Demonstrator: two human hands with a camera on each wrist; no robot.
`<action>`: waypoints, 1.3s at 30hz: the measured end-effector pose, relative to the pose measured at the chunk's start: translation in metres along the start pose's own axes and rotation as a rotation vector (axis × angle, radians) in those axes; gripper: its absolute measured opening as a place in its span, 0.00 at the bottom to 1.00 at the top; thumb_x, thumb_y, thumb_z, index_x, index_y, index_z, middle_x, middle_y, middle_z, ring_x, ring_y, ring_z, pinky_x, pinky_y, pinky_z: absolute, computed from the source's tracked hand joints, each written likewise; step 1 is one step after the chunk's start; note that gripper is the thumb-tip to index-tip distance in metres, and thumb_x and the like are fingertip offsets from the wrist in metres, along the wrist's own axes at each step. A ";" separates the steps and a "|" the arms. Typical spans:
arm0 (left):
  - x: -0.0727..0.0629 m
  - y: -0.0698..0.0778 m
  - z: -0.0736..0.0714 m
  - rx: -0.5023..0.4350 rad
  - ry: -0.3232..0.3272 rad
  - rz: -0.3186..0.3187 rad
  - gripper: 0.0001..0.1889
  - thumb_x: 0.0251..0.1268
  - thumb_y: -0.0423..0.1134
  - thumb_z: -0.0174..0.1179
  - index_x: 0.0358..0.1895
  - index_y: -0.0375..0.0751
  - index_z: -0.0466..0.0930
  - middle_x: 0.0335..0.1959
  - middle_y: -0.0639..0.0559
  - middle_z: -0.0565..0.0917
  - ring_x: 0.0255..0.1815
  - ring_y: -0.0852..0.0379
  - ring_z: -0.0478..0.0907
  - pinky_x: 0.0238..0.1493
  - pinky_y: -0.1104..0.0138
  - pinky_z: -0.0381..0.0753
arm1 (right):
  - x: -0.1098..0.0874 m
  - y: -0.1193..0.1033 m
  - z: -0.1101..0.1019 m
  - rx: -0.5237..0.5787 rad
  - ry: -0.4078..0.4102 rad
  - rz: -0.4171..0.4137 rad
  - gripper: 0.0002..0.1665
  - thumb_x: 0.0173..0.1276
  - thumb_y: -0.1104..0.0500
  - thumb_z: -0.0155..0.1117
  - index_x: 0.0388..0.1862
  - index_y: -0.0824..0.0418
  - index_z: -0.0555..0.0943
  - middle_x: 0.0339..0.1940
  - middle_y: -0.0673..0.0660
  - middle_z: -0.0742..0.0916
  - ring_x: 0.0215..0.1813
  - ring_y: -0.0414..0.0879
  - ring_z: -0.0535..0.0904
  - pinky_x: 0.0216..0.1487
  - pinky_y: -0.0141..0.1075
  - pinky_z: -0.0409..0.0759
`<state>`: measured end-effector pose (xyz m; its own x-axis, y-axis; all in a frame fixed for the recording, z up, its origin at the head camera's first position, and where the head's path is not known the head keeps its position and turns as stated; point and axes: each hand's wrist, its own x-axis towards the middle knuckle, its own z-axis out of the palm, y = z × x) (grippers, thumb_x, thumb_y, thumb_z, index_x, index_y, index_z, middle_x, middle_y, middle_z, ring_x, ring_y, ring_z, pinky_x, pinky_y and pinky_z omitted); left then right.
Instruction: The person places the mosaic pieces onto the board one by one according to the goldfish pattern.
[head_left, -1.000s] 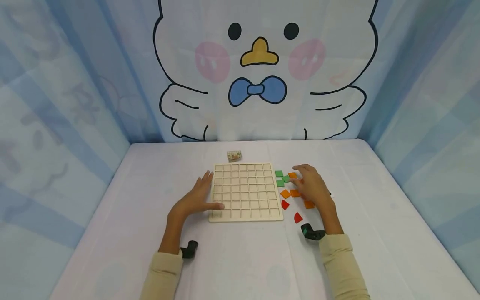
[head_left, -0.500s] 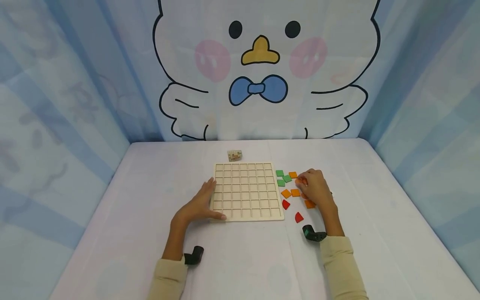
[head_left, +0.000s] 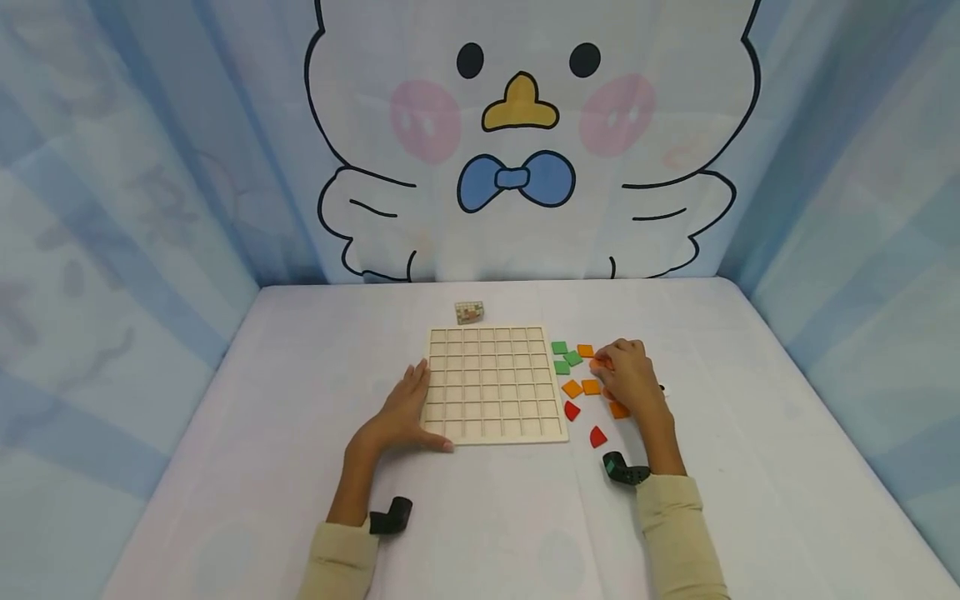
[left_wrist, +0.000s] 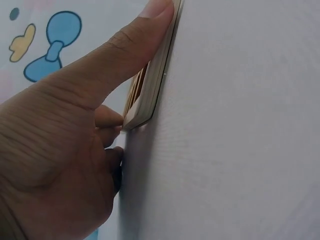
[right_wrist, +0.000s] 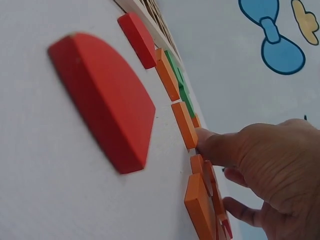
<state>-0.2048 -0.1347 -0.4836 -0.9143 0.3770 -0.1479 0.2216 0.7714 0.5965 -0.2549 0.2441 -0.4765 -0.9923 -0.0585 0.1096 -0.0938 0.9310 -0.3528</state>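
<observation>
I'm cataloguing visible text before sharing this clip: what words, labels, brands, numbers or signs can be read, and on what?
None readable in any view.
Small patterned piece behind the board: any lettering too small to read.
Right wrist's black device: any markings too small.
Backdrop: cartoon drawing; faint left-side prints too blurred to tell.

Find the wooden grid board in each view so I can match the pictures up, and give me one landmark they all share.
Head: the wooden grid board, just below centre.
Left wrist: the board at top centre, partly behind the left hand.
Right wrist: the board at the top edge, near centre, cut off.
Shared landmark: the printed blue bow tie.
</observation>
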 end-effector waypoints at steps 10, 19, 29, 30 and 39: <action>-0.001 -0.002 0.007 -0.075 0.050 0.016 0.72 0.36 0.60 0.79 0.77 0.31 0.38 0.81 0.39 0.39 0.81 0.40 0.38 0.78 0.47 0.49 | -0.003 0.004 -0.003 -0.021 -0.007 -0.010 0.18 0.68 0.56 0.66 0.50 0.67 0.81 0.56 0.68 0.80 0.63 0.63 0.66 0.66 0.59 0.70; -0.008 -0.004 0.009 -0.076 0.069 -0.013 0.72 0.33 0.61 0.79 0.78 0.32 0.41 0.81 0.40 0.43 0.80 0.40 0.43 0.76 0.47 0.55 | -0.004 0.006 0.003 -0.017 -0.022 -0.010 0.18 0.69 0.54 0.64 0.51 0.66 0.81 0.56 0.68 0.80 0.62 0.62 0.67 0.64 0.59 0.70; -0.007 -0.010 0.008 -0.065 0.090 0.006 0.72 0.34 0.62 0.79 0.78 0.33 0.40 0.81 0.41 0.43 0.80 0.40 0.44 0.76 0.47 0.55 | -0.002 0.003 0.005 -0.024 -0.006 -0.024 0.18 0.69 0.54 0.64 0.51 0.65 0.81 0.55 0.67 0.80 0.60 0.61 0.71 0.63 0.58 0.71; -0.007 -0.010 0.008 -0.067 0.094 0.008 0.72 0.34 0.62 0.79 0.78 0.32 0.41 0.81 0.40 0.44 0.80 0.40 0.45 0.76 0.46 0.56 | -0.002 0.002 0.005 -0.021 -0.007 -0.021 0.19 0.69 0.54 0.65 0.51 0.65 0.81 0.55 0.67 0.80 0.60 0.61 0.71 0.63 0.58 0.71; -0.006 -0.010 0.007 -0.079 0.096 0.019 0.72 0.35 0.63 0.78 0.78 0.34 0.40 0.81 0.41 0.44 0.80 0.40 0.44 0.76 0.45 0.55 | -0.002 0.003 0.003 -0.020 -0.011 -0.002 0.18 0.69 0.54 0.65 0.51 0.64 0.81 0.56 0.66 0.80 0.59 0.60 0.72 0.61 0.58 0.72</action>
<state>-0.1992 -0.1407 -0.4941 -0.9394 0.3371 -0.0618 0.2150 0.7201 0.6597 -0.2538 0.2457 -0.4806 -0.9929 -0.0643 0.1003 -0.0944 0.9380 -0.3335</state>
